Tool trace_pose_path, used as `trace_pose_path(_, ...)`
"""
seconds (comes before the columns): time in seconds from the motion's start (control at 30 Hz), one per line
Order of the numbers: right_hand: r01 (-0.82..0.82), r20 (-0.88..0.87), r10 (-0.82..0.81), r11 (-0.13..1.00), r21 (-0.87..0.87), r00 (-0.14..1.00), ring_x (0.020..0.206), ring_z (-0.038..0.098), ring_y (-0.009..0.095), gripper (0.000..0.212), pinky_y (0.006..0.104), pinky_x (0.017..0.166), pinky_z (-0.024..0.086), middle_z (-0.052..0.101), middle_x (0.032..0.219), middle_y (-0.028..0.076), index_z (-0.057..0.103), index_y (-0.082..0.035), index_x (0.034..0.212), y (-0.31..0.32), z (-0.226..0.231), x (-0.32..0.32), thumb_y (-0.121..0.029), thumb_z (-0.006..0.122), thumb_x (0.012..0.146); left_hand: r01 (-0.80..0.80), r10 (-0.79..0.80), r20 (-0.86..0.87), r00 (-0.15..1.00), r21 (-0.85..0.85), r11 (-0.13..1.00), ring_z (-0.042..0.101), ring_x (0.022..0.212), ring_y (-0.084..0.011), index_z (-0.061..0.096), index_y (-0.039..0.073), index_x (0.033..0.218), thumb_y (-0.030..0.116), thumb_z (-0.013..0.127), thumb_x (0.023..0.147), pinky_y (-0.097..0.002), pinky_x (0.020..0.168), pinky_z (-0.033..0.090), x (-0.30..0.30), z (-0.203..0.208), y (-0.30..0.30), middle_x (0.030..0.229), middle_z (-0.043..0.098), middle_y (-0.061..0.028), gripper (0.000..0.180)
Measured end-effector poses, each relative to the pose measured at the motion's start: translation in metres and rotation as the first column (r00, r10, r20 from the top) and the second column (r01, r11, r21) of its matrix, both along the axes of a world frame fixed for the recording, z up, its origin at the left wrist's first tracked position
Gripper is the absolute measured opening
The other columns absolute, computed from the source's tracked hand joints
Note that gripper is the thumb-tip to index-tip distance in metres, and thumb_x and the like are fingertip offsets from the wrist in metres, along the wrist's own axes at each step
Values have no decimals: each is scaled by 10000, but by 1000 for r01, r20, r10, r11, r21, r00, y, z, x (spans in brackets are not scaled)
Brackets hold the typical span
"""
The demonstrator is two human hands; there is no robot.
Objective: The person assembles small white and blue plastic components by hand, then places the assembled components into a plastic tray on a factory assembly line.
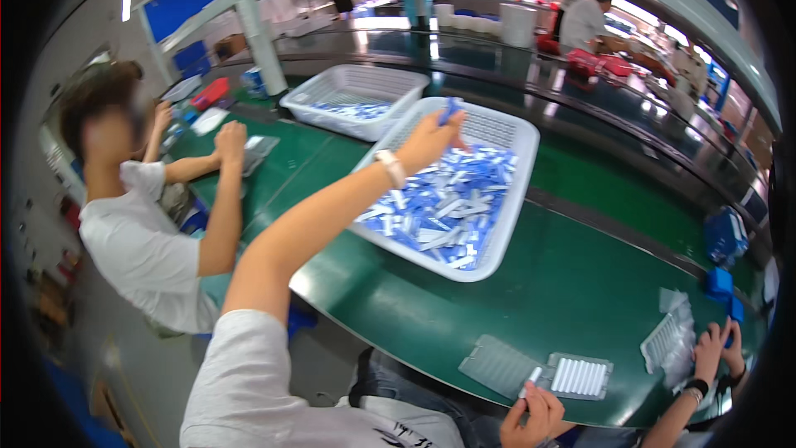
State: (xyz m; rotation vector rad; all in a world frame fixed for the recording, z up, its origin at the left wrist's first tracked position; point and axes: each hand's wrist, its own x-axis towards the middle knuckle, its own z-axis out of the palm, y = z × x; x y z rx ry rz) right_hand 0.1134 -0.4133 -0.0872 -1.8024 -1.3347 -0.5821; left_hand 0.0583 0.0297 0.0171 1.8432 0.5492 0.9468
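Observation:
My left arm reaches out over a white plastic basket (531,170) filled with many small blue-and-white plastic pieces (448,216). At its far side my left hand (427,141) is closed on a small blue piece (450,108), held above the heap. Near the table's front edge my right hand (535,416) pinches a short white stick-like piece (531,382). Just beyond that hand lies an opened clear plastic blister tray; one half (502,365) shows bare grooves, while the other half (580,376) holds a row of several white sticks.
A second white basket (352,83) with similar pieces stands far left. A seated person (149,232) works at the left. At the right, another person's hands (717,348) handle a blue item beside clear plastic trays (667,336). A dark conveyor (613,129) runs behind the green table (373,299).

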Motion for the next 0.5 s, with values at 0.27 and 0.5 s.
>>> trace_pose_path(0.27,10,-38,-11,1000,-8,999,839,588,281,197,373,748,459,651,901,113,642,-18,954,-3,-1,-1,-28,657,758,247,-84,308,948,-541,804,279,440,-51,419,135,735,443,505,923,-220,393,226,11,11,3,544,305,52,371)
trace_pose_path(0.5,45,-252,-33,998,40,967,904,571,311,198,389,815,451,636,958,151,619,0,973,-14,-4,-9,-26,633,777,-147,-139,-359,923,-664,733,287,442,-27,448,107,758,359,667,842,-170,361,188,-4,-4,45,572,368,42,344)
